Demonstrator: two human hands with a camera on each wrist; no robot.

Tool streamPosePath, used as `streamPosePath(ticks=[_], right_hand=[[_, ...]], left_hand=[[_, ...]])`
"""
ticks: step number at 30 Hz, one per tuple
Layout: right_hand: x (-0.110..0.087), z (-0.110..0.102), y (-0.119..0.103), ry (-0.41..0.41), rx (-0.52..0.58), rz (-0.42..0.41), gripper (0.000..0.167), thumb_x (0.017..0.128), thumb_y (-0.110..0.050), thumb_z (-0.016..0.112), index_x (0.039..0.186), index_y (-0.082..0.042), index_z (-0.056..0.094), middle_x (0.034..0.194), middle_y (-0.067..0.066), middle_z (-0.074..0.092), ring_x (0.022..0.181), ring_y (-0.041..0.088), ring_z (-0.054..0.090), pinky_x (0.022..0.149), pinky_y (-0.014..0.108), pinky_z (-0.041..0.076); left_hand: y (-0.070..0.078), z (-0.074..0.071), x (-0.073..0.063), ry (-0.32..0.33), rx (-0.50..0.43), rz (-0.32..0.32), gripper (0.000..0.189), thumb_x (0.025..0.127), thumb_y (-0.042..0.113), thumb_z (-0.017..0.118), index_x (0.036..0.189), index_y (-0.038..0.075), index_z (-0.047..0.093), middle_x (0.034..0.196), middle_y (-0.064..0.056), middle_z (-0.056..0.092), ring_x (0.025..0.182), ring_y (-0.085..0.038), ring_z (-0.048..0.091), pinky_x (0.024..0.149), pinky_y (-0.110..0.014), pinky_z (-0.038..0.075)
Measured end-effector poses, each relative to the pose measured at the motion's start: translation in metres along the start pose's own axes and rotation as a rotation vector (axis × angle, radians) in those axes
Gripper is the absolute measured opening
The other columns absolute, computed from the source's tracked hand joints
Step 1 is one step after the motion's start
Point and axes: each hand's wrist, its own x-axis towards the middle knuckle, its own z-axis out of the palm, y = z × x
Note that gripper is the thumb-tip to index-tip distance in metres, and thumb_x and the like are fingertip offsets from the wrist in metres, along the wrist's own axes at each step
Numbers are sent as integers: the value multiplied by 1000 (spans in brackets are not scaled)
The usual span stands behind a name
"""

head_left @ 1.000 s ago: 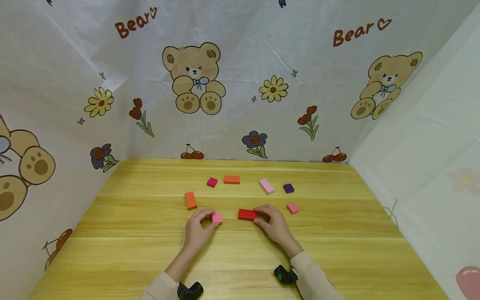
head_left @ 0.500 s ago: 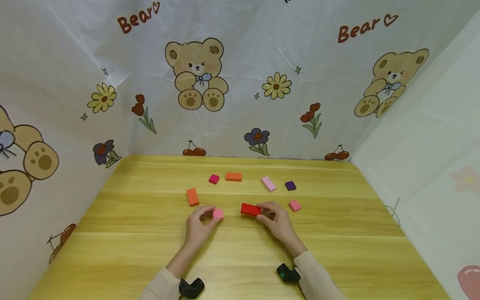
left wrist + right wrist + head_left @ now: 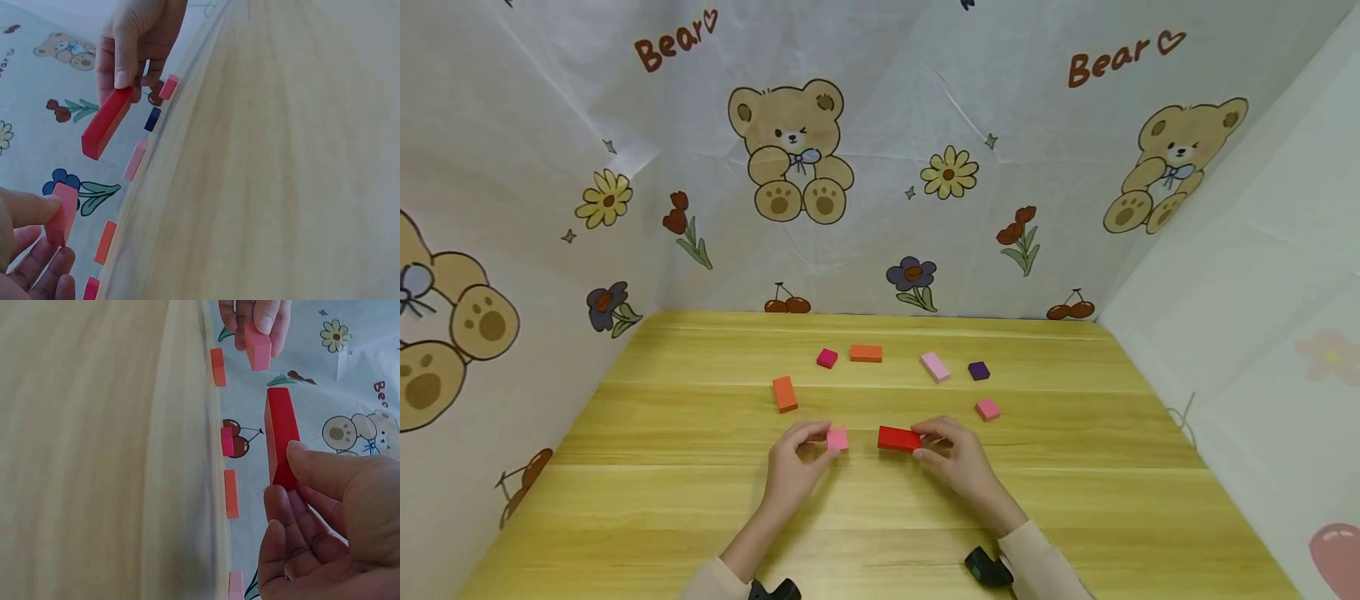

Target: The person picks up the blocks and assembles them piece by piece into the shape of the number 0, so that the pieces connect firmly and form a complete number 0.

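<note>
My left hand pinches a small pink block between thumb and fingers. Across from it, my right hand grips one end of a longer red block, whose free end points left toward the pink one. A short gap separates the two blocks. Both wrist views show them raised off the wooden table: the red block beyond the pink block in the left one, and the red block under the right thumb in the other.
Loose blocks lie in an arc behind the hands: two orange ones, a magenta one, a light pink one, a purple one and another pink one. A bear-print cloth hangs behind the wooden table.
The red block has tilted and then levelled out in my right hand. Both hands have drawn slightly back from the loose blocks, still holding theirs. The head view has shifted a little.
</note>
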Motion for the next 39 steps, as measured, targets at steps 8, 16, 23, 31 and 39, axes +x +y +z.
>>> streamPosePath(ticks=[8,16,23,31,39], right_hand=[[-12,-1,-3,-48,-12,-22,29,83,-8,76,111,-13,72,106,0,68,92,20,64,81,27,56],[-21,0,-7,-84,10,-44,28,83,-8,76,110,-12,72,106,2,68,91,22,65,79,30,56],[-28,0,-11,-128,9,-23,26,84,-10,76,109,-13,72,103,1,68,90,21,64,78,28,55],[-31,2,-10,-166,3,-75,27,83,-10,77,109,-13,72,104,0,69,88,18,64,79,29,55],[-39,6,-11,-229,7,-105,27,83,-10,77,109,-12,72,101,-2,68,85,15,63,78,27,54]], left_hand=[[5,-2,-10,-19,-14,-9,36,76,5,82,110,7,72,104,-3,69,97,-22,64,85,-34,55],[3,-2,-17,-5,-13,53,38,74,0,82,110,2,71,106,-9,70,94,-24,65,80,-33,56],[5,-5,-23,-22,-3,16,38,74,-1,82,110,1,71,108,-10,70,95,-23,66,82,-33,56],[7,-8,-26,-26,-10,13,38,73,-2,82,109,1,72,105,-8,70,94,-22,66,83,-34,56],[4,-7,-32,-43,31,28,37,72,-1,83,107,1,72,100,-4,71,91,-18,66,81,-31,57]])
